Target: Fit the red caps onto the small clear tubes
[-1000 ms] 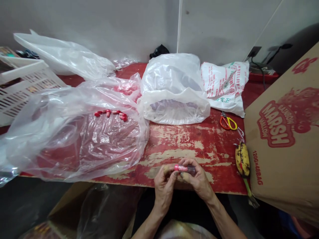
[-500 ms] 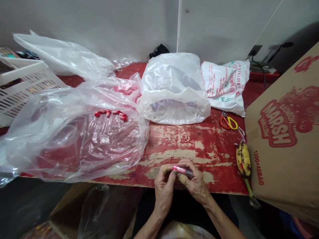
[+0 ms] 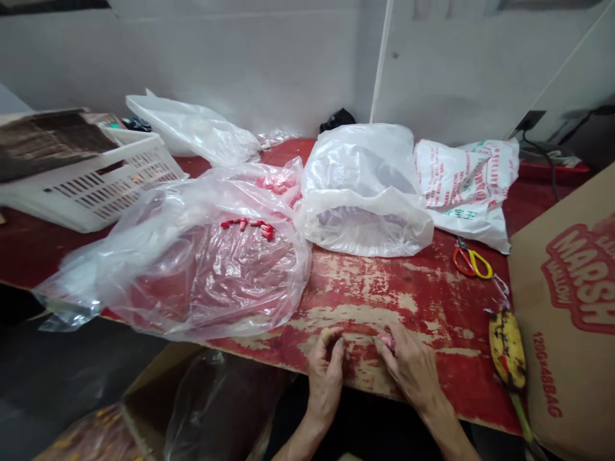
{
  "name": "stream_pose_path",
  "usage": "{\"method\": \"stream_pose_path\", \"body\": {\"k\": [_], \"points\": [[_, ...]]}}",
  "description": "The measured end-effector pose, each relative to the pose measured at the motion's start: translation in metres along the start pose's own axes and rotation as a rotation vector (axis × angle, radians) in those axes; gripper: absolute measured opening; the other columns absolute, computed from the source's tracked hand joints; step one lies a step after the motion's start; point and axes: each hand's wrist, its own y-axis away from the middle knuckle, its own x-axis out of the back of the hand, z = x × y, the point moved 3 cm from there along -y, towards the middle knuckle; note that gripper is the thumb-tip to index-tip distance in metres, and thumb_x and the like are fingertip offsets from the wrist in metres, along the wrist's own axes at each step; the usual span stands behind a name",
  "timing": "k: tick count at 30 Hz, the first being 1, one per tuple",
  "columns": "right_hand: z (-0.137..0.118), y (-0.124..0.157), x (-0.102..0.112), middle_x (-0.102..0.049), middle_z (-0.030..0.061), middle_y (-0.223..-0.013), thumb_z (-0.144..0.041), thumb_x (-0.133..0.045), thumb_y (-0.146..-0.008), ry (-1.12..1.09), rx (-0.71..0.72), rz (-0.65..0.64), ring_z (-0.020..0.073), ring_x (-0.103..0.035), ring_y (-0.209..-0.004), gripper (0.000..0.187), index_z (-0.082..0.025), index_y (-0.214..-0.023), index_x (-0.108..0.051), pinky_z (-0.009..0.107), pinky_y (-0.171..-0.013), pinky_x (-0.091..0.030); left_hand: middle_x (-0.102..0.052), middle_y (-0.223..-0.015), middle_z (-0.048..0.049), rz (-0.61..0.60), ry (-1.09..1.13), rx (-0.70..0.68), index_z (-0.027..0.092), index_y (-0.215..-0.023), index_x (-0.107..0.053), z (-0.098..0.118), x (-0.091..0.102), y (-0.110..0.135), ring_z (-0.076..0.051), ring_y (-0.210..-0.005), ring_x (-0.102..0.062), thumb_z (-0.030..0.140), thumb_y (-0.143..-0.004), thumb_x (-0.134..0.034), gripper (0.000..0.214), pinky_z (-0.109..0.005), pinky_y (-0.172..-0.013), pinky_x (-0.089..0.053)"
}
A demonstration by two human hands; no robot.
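Note:
My right hand (image 3: 408,362) is closed around a small tube (image 3: 388,343), only the pink end of which shows between thumb and fingers. To its left, my left hand (image 3: 327,368) hovers over the table's front edge, thumb and curled fingers apart with nothing visible between them. Several small red and pink pieces (image 3: 267,232) lie in a row on a clear plastic bag (image 3: 225,288) left of my hands. Behind my hands sits a white plastic bag (image 3: 369,221) with its mouth facing me.
The worn red table (image 3: 355,282) runs along a grey wall. On the right are scissors (image 3: 473,261), a spotted banana (image 3: 508,352), a printed sack (image 3: 466,192) and a large cardboard box (image 3: 548,346). A white basket (image 3: 129,176) stands at the left. Below it is an open carton (image 3: 148,397).
My hands have moved apart. The small tube, earlier held between both hands, is now in my right hand alone. The camera view has shifted left and up.

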Motion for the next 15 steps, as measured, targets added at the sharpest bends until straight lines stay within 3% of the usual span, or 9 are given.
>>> {"method": "stream_pose_path", "body": {"k": [7,15], "points": [[-0.013,-0.002,0.001,-0.068,0.0069,-0.069,-0.038,-0.023,-0.1,0.121,0.179,0.083,0.0174,-0.064,-0.054,0.042,-0.012,-0.1,-0.056,0.026,-0.047,-0.042,-0.061,-0.067,-0.0018,-0.052,-0.121,-0.111,0.02,-0.095,-0.068,0.009,0.001,0.006,-0.016,-0.063,-0.056,0.036,-0.084,-0.054,0.024,-0.026,-0.06,-0.048],[-0.019,-0.001,0.0,-0.062,0.0033,-0.054,-0.037,-0.019,-0.099,0.255,0.202,0.129,0.0175,-0.055,-0.037,0.043,-0.013,-0.101,-0.055,0.027,-0.037,-0.032,-0.058,-0.067,-0.0007,-0.092,-0.143,-0.124,0.02,-0.111,-0.063,0.005,0.004,0.009,-0.011,-0.052,-0.049,0.033,-0.089,-0.044,0.032,-0.024,-0.054,-0.044]]}}
